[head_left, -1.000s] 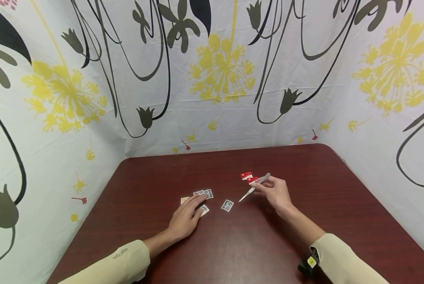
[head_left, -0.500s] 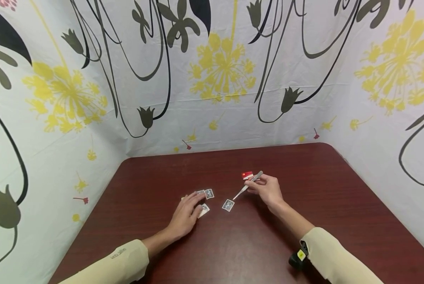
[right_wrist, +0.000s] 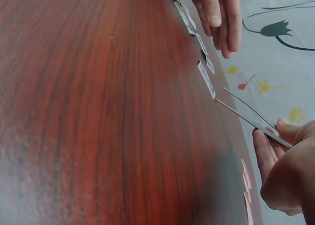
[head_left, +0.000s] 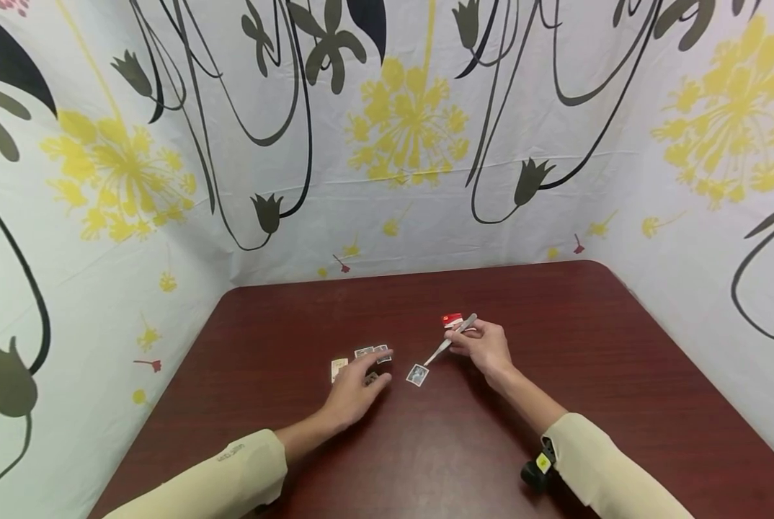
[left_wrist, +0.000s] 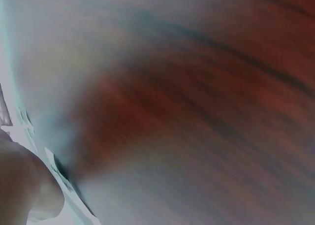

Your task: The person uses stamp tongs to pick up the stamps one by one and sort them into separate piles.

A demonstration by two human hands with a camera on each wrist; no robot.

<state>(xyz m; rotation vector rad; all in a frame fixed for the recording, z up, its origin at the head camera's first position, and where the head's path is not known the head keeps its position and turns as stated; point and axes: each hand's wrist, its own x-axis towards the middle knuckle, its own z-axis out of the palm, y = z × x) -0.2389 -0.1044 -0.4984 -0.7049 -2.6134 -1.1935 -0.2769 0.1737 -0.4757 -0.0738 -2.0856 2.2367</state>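
In the head view, my right hand [head_left: 487, 351] pinches metal tweezers [head_left: 455, 333]. Their tips lie at the upper right corner of a small stamp-like paper [head_left: 417, 375] with a white border and grey picture. The right wrist view shows the tweezers [right_wrist: 251, 119] spread, one tip by that stamp's [right_wrist: 206, 80] end; whether they touch cannot be told. My left hand [head_left: 354, 396], fingers extended, hovers over more stamps: a cream one [head_left: 339, 366], two grey ones [head_left: 364, 352] side by side, and one [head_left: 370, 378] partly hidden between thumb and fingers.
A red-and-white stamp [head_left: 452, 320] lies behind the tweezers, with another mostly covered by the right hand. The dark reddish wooden table [head_left: 523, 295] meets flower-patterned cloth [head_left: 413, 231] at the back and sides. A black wrist camera [head_left: 535, 474] hangs beneath the right sleeve.
My right hand has moved left, bringing the tweezers' tips to the single grey stamp. The left hand has lifted off the stamps and shifted slightly right, uncovering the cream one.
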